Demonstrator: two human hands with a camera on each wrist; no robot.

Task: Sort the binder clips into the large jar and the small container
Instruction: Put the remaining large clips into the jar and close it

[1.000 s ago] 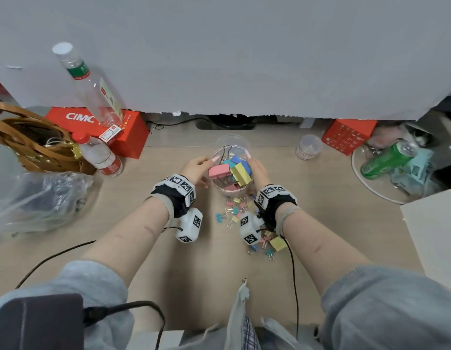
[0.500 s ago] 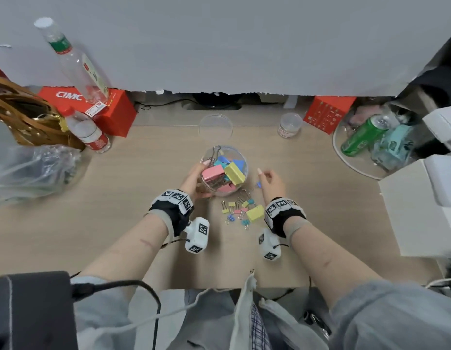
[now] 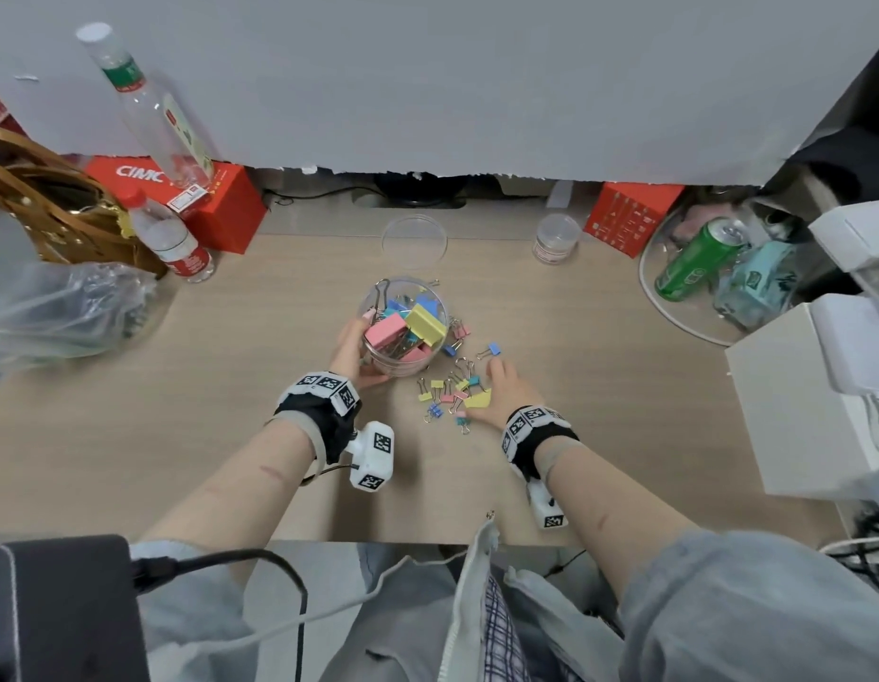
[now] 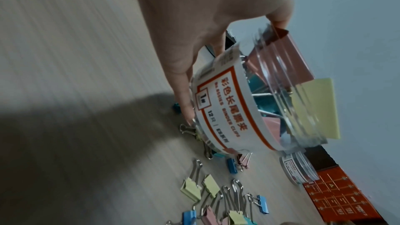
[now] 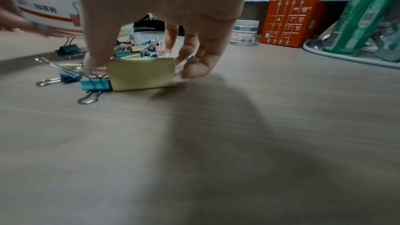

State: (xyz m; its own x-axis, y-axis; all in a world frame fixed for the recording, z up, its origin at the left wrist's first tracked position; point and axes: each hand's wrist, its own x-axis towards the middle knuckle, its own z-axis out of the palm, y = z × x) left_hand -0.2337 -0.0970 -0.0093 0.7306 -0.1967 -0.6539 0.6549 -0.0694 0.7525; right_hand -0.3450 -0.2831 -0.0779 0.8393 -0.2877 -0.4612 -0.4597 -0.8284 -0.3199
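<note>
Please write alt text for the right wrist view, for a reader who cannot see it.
The right hand reaches down around a large yellow binder clip on a wooden desk, fingertips at its two ends. Small coloured clips lie beside it; a small container stands behind.

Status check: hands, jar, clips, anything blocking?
Left hand grips large jar. Right hand pinching big yellow clip. Small clips loose on desk; nothing blocking.

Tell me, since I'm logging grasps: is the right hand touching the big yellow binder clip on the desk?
Touching. In the right wrist view, the right hand has thumb and fingers closed on both ends of the big yellow binder clip.
</note>
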